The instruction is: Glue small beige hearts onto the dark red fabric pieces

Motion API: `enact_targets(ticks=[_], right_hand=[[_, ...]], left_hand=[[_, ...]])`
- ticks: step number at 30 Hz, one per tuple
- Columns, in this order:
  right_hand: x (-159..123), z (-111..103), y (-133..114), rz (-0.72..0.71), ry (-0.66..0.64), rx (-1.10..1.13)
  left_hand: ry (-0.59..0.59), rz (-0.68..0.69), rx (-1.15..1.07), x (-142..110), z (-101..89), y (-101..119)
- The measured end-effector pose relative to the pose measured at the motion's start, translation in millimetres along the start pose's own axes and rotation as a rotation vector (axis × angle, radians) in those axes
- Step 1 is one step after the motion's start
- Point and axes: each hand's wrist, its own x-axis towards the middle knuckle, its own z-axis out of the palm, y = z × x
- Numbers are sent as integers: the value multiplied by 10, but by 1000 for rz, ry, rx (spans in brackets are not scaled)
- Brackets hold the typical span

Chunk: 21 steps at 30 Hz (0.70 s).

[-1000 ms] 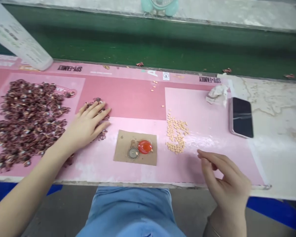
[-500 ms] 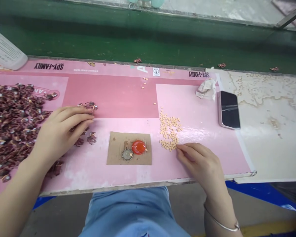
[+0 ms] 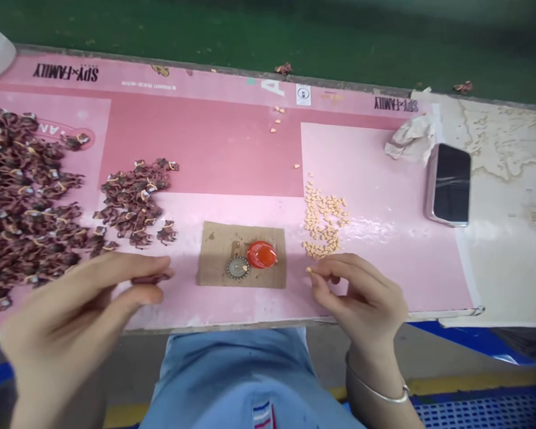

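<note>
My left hand hovers at the near edge of the pink mat, pinching a small dark red piece between thumb and forefinger. My right hand is closed in a pinch on a tiny tan bead, just below the pile of tan beads. Between the hands lies a brown cardboard square carrying a red round cap and a toothed metal ring. A small heap of dark red pieces lies above my left hand, beside a much larger heap at the far left.
A black phone lies on the white table at right, with a crumpled paper next to it. A green belt runs along the far side. A few stray beads sit mid-mat. My blue-clad lap shows below the table edge.
My left hand lifted off the small dark heap and drew back toward me with one piece pinched. My right hand reached the tan pile, picked up a bead, and pulled back slightly.
</note>
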Motion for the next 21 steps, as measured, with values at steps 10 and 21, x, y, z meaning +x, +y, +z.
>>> enact_targets(ticks=[10,21], right_hand=[[177,280,-107,16,-50,76],[158,272,-81,41,-61,110]], left_hand=[[-133,-82,-386,-326,384,161],[-309,54,-375,-309,372,97]])
